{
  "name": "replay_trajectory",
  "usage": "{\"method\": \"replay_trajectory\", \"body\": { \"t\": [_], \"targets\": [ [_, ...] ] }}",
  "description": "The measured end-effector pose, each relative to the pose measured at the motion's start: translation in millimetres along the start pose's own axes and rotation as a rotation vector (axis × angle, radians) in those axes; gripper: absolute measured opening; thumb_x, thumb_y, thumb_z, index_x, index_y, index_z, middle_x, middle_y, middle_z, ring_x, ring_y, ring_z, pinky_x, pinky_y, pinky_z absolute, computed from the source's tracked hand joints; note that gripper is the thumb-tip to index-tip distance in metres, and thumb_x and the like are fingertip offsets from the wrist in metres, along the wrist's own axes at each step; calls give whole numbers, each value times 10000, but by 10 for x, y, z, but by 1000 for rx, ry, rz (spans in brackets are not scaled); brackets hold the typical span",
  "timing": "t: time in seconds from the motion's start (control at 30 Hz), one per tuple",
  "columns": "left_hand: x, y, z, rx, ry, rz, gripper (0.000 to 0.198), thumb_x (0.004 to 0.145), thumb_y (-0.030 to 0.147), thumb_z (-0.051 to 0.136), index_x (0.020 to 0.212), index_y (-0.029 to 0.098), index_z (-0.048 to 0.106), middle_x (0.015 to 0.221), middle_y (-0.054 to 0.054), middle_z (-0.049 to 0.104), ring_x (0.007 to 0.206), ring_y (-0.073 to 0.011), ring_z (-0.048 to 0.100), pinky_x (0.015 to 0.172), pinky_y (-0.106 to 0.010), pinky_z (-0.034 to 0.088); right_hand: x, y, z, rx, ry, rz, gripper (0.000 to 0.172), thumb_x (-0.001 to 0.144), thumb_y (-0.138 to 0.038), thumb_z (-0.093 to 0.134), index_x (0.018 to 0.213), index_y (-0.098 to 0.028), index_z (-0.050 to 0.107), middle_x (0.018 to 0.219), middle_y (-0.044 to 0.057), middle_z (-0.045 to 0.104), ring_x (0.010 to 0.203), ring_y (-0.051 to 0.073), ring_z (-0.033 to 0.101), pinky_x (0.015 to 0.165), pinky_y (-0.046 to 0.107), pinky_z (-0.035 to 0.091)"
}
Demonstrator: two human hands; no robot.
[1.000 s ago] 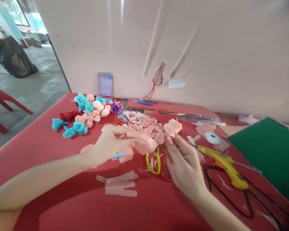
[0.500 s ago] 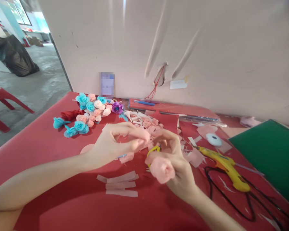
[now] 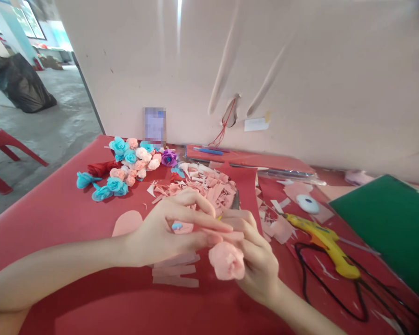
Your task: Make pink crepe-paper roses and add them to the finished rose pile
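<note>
A pink paper flower [image 3: 226, 261] is held at the lower side of my right hand [image 3: 254, 251], whose fingers are curled. My left hand [image 3: 185, 223] meets it from the left, thumb and fingers pinching a pink paper strip [image 3: 232, 234] just above the flower. A small bit of yellow shows behind the fingers of my right hand; the rest of that thing is hidden. Several flat pink paper strips [image 3: 176, 281] lie on the red table below my left hand. A rounded pink paper piece [image 3: 127, 222] is partly covered by my left wrist.
Blue, pink, red and purple paper flowers [image 3: 131, 156] cluster at the back left. Pink paper scraps [image 3: 212, 186] are heaped behind my hands. On the right lie a yellow glue gun [image 3: 321, 239] with a black cord, a white rounded object [image 3: 307, 203] and a green board [image 3: 387, 223].
My left hand has moved right and down, up against my right hand, with the pink strip now visible. The flower has shifted slightly left and down. The yellow thing is now mostly covered.
</note>
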State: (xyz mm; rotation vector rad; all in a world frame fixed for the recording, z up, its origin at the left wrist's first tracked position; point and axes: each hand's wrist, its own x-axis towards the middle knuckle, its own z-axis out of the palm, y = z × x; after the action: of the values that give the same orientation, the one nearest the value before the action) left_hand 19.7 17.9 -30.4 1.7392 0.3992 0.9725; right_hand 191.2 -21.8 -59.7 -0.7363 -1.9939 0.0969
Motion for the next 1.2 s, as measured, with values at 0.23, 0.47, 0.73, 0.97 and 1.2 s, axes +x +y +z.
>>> {"method": "replay_trajectory", "body": {
  "t": [0.23, 0.47, 0.73, 0.97, 1.2],
  "targets": [
    [-25, 4, 55, 97, -18, 110, 361, 788, 120, 559, 1035, 374, 629, 789, -24, 486, 821, -153, 479, 757, -298, 437, 19, 4, 49, 84, 46, 101, 299, 751, 32, 436, 795, -221, 589, 796, 37, 575, 722, 173, 473, 594, 326, 424],
    [-41, -22, 40, 88, -39, 190, 390, 748, 96, 594, 1026, 367, 640, 792, -17, 496, 785, -148, 470, 784, -325, 411, 22, -27, 40, 186, -12, 129, 258, 758, 16, 474, 775, -215, 588, 796, 43, 575, 785, 186, 490, 650, 335, 434],
    [-3, -25, 21, 67, -20, 108, 153, 782, 201, 602, 831, 290, 718, 735, -9, 469, 704, -126, 436, 704, -296, 396, 46, -113, 52, 252, -12, 288, 247, 880, -205, 419, 678, -206, 561, 571, 12, 510, 628, 165, 482, 598, 300, 423],
    [11, -90, 3, 83, 23, 142, 152, 785, 179, 599, 751, 273, 714, 752, -14, 541, 791, -148, 426, 790, -316, 379, 77, -183, 58, 205, 22, 431, 288, 876, -280, 436, 652, -184, 591, 641, 23, 586, 582, 137, 524, 521, 244, 424],
    [6, -125, 21, 73, 52, 135, 144, 801, 241, 585, 736, 251, 713, 635, -19, 572, 750, -157, 457, 748, -312, 412, 73, -183, 68, 47, 52, 449, 276, 839, -209, 452, 590, -180, 566, 580, 8, 534, 564, 135, 527, 514, 244, 445]
  ]
}}
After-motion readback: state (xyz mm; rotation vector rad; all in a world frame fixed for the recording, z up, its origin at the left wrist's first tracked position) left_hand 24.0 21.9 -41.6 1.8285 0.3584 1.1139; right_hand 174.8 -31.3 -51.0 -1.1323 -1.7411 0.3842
